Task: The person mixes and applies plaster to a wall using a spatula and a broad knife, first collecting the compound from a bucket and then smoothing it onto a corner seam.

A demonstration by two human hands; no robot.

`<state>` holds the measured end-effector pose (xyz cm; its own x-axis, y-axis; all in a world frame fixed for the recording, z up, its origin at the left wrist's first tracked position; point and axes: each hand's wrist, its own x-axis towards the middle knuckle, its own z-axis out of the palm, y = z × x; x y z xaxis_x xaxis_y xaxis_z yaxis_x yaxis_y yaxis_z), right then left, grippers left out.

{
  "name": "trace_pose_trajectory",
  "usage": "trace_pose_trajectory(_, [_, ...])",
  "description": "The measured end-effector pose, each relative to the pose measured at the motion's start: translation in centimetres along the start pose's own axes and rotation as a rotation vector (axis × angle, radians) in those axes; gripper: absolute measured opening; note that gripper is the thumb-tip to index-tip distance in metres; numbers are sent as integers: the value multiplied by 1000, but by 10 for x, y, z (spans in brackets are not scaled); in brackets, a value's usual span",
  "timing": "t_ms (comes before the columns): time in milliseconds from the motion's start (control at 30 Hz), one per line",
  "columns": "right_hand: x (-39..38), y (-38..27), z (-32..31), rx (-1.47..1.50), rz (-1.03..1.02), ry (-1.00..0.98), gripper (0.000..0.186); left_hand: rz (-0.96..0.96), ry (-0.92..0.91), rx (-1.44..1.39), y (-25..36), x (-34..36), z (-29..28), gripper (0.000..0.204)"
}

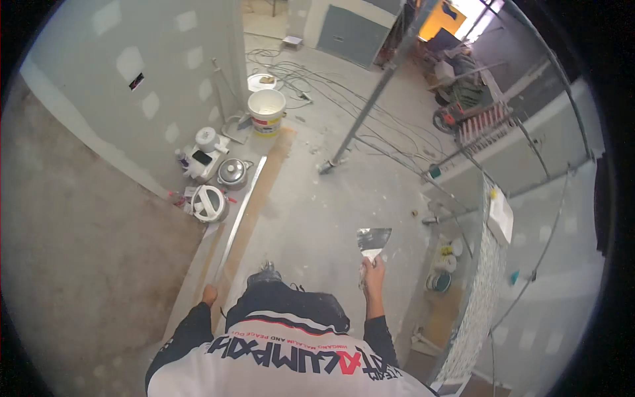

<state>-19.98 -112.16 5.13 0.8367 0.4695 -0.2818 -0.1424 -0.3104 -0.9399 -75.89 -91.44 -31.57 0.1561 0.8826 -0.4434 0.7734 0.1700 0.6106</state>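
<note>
My right hand [374, 270] is closed round the handle of a wide drywall knife [374, 239], its metal blade pointing forward and smeared with pale compound. Down on the left, my left hand [210, 294] is closed at the near end of a long, light metal straightedge [242, 210]. That straightedge slants away from me, beside a brown strip [268, 175] on the floor. Left of it stand a lidded metal pot [233, 173] and a round tub with a white top [209, 203].
A white bucket [266, 111] stands by the grey wallboard [139, 66] with pale patches. Cables [331, 92] snake across the far floor. Metal scaffolding [370, 106] rises ahead and right, a speckled plank [486, 284] along my right side. Several tubs [439, 281] sit beneath it.
</note>
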Motion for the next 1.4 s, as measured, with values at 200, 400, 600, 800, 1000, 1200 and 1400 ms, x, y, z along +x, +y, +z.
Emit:
trace_pose_trajectory(200, [128,-43,95,172,92,-117,19,711,-249,759,12,19,-47,45])
trace_pose_trajectory(400, [275,-70,194,148,145,-266,23,-18,-167,-88,92,126,-10,25])
trace_pose_trajectory(600, [456,-79,313,166,270,-463,19,-519,-107,-673,264,205,16,32])
trace_pose_trajectory(800, [610,-104,448,21,336,-625,15,-559,-150,-756,413,247,14,36])
trace_pose_trajectory(1000, [746,-83,600,-140,130,-661,29,-439,169,-881,535,371,19,36])
trace_pose_trajectory(1200, [898,24,732,-273,-150,-728,45,-153,-187,-1291,701,556,110,37])
trace_pose_trajectory(1400, [904,95,885,-297,164,-829,48,-208,-219,-1031,714,637,194,28])
